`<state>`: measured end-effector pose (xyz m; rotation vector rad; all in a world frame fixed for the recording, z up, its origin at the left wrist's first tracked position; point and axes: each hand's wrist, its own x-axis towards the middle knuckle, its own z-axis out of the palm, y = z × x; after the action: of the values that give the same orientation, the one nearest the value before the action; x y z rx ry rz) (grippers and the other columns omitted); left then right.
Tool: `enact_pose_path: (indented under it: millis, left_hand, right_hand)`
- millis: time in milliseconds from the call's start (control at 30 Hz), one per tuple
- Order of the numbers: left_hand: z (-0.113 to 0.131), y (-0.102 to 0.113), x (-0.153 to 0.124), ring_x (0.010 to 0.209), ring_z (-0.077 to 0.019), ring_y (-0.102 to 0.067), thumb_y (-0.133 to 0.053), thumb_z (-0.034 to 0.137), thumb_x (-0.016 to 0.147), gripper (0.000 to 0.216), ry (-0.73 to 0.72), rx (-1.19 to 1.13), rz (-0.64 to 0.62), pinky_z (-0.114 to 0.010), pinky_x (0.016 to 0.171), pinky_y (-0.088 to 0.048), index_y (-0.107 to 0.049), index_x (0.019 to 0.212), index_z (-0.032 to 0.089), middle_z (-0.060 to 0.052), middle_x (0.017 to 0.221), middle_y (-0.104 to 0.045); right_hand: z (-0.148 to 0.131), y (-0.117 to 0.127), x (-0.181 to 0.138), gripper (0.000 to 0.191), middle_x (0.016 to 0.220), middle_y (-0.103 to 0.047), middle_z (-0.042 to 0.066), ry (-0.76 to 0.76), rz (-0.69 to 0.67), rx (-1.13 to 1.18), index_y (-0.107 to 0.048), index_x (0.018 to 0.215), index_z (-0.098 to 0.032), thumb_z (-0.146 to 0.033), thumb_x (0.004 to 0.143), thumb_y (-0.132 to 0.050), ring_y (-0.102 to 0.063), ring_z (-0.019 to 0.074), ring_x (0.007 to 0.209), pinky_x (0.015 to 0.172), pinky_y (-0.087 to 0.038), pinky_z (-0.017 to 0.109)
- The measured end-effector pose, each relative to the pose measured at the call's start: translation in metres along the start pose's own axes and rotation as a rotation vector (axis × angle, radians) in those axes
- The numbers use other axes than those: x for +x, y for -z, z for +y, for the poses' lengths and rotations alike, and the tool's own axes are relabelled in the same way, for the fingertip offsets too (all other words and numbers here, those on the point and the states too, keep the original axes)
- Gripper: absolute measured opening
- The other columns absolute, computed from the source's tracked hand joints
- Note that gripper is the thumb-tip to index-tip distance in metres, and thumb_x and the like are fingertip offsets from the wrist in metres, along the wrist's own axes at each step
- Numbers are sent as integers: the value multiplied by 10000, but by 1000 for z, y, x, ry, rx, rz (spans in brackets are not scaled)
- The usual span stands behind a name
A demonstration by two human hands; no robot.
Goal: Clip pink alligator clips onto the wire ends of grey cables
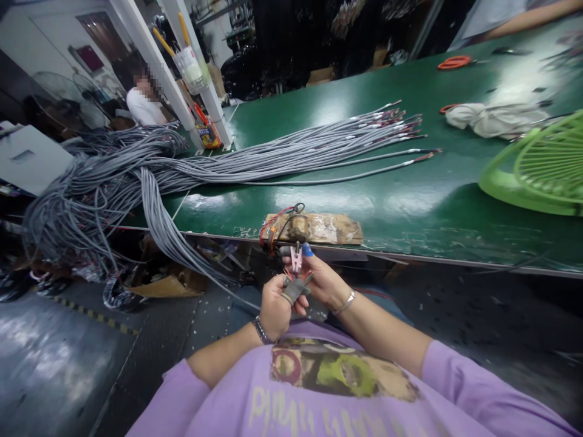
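Just in front of the table edge, my two hands are close together. My left hand (pixel 276 306) is closed round the end of a grey cable (pixel 246 298) that comes in from the left. A grey sleeve with a pale band (pixel 294 291) covers one of its digits. Thin reddish wires show between the hands. My right hand (pixel 325 282), blue tape on one fingertip, is closed beside them; what it pinches is hidden. A pinkish clip (pixel 296 260) stands between the fingertips and the wooden board (pixel 337 229), which carries a small fixture with red and black leads.
A long bundle of grey cables (pixel 255 155) lies across the green table (pixel 382 200) and hangs off its left side. A green plastic fan (pixel 546 164), a whitish cloth (pixel 496 120) and orange-handled scissors (pixel 454 62) are on the right. A white post (pixel 150 67) stands behind the bundle.
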<state>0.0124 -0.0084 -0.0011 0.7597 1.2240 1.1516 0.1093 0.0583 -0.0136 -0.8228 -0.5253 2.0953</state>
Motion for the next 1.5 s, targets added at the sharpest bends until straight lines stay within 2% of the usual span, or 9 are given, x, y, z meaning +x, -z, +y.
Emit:
enact_pose_path:
  millis: [233,467,667,867,1000,1133,1367,1500]
  left_hand:
    - [1,-2,0,291,-67,-444,-734,633,570,501,22,19,8,-176,310,-312,-556,605,166,25,421,-563]
    - [1,6,-6,301,-71,-459,-750,619,565,497,30,50,11,-182,323,-352,-549,599,165,22,429,-570]
    - [-4,15,-10,316,-74,-483,-736,635,601,502,-28,74,3,-179,334,-379,-572,611,162,15,447,-591]
    - [-4,12,-6,333,-80,-507,-723,624,636,480,-70,72,-30,-181,346,-398,-600,638,160,13,467,-604]
    - [2,7,-2,333,-77,-501,-718,621,643,475,-104,68,-21,-180,344,-388,-591,633,163,18,468,-600]
    - [3,6,2,332,-75,-498,-704,605,666,455,-124,80,-25,-180,348,-382,-588,632,166,21,465,-596]
    - [-2,5,5,318,-69,-478,-708,575,667,435,-76,119,-10,-176,335,-368,-561,605,171,30,447,-574]
    - [1,4,3,313,-68,-469,-720,598,630,459,-56,119,5,-176,328,-367,-549,595,173,32,438,-564]
  right_hand:
    - [0,-5,0,340,646,-649,3,-53,65,143,-653,694,-203,-536,742,-709,-551,119,536,533,-474,229]
    - [7,13,-2,456,686,-643,11,14,-98,139,-675,774,-186,-637,708,-681,-519,101,551,521,-452,205]
    - [-2,22,-9,455,666,-620,16,-44,-153,35,-672,750,-163,-616,717,-689,-521,99,573,541,-443,203]
    - [-13,9,-7,394,614,-597,6,-19,-108,-36,-669,695,-159,-549,733,-712,-487,94,523,489,-411,207]
    - [-12,4,-3,384,548,-572,-4,53,-80,-53,-658,634,-153,-519,692,-759,-464,92,485,467,-396,215]
    - [-7,0,-2,383,574,-609,13,65,-68,-6,-651,620,-163,-524,699,-750,-498,108,503,474,-417,228]
    - [-5,-4,0,336,522,-596,-4,4,-1,95,-667,657,-185,-504,691,-767,-509,114,473,463,-441,225]
    - [-1,0,2,363,582,-625,5,25,-27,99,-658,667,-179,-530,721,-734,-523,102,505,486,-445,208]
